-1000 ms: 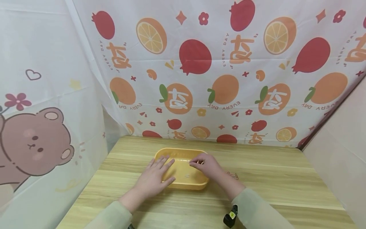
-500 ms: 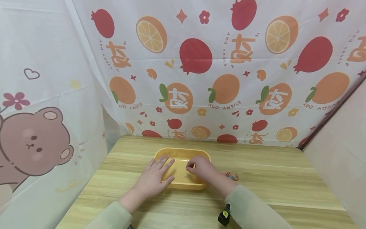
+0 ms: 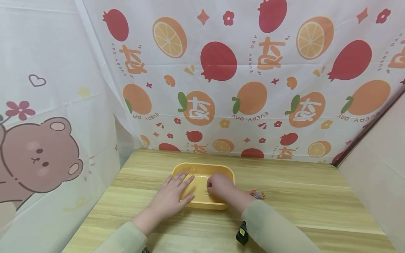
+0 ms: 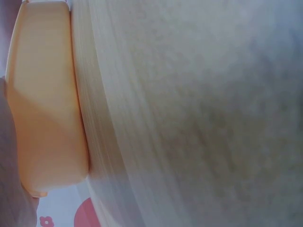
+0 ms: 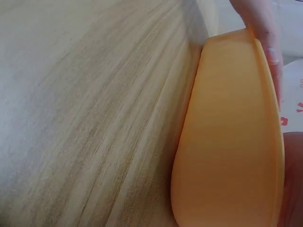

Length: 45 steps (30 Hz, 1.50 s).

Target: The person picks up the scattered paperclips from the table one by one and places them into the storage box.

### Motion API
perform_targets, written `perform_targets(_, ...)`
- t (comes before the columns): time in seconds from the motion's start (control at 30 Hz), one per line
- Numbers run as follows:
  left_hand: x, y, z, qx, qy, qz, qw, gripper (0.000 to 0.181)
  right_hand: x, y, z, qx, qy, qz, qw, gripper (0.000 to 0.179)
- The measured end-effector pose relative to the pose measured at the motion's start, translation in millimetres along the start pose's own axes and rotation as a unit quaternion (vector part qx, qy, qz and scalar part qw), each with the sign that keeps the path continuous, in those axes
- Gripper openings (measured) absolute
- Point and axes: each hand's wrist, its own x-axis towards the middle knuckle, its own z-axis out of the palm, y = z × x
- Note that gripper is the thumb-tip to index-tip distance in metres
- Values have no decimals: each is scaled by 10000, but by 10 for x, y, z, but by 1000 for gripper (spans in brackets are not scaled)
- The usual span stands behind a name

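An orange-yellow tray [image 3: 205, 205] stands on the wooden table; its outer wall also fills part of the right wrist view. My left hand [image 3: 169, 194] rests over the tray's left side, fingers spread and straight, thumb at the near rim. Inside the tray, toward its right side, is my right hand [image 3: 220, 185], its fingers curled and fingertips low over the floor. Small thin pale pieces [image 3: 207, 194] lie right beside those fingertips. Whether the right fingers pinch one of them I cannot tell. Several coloured paper clips [image 3: 257, 195] lie in a loose pile right of the tray.
The wooden table [image 3: 300, 196] extends to both sides of the tray. Behind it hangs a white cloth [image 3: 227, 137] printed with fruit, and a cloth with a bear [image 3: 41, 158] hangs at the left.
My right hand has moved down and slightly left within the tray, toward the pale pieces. The forearm has swung left, showing more of the paper clip pile. My left hand stays in place.
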Motion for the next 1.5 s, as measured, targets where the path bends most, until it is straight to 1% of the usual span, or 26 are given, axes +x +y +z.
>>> perform_targets(0.1, 3, 6, 3, 31, -39, -33, 10000, 67, 8, 0, 12, -154, -102, 76, 9998, 15)
perform_targets(0.23, 1, 9, 11, 2, 18, -31, 10000, 67, 5, -10, 8, -215, -164, 87, 9996, 17)
perform_targets(0.37, -2, 9, 10, -60, 73, -31, 10000, 68, 2, -27, 0, -231, -134, -1, 9996, 16)
perform_targets(0.53, 0, 4, 4, -74, -20, -46, 10000, 69, 8, -32, 15, -343, -97, -40, 9994, 14)
perform_targets(0.63, 2, -2, 11, -70, -62, -44, 9999, 69, 8, -29, 18, -261, -104, 25, 9996, 12)
perform_targets(0.77, 5, -5, 21, -61, -12, -12, 10000, 70, -2, -22, -4, 17, -110, 80, 9999, 9)
perform_targets(1.03, 2, -4, 18, -62, 33, -38, 10000, 70, -17, 7, -42, 520, -77, 50, 9986, 6)
perform_targets(1.27, 6, -7, 14, -102, 118, -38, 9999, 70, -50, 33, -66, 587, 64, -9, 9983, 6)
perform_targets(1.4, 14, -8, 18, -140, 51, -59, 9999, 71, -105, 34, -100, 597, 160, -81, 9981, 5)
perform_targets(1.5, 26, -4, 24, -128, -24, -62, 9999, 71, -165, 37, -139, 647, 264, -28, 9976, 6)
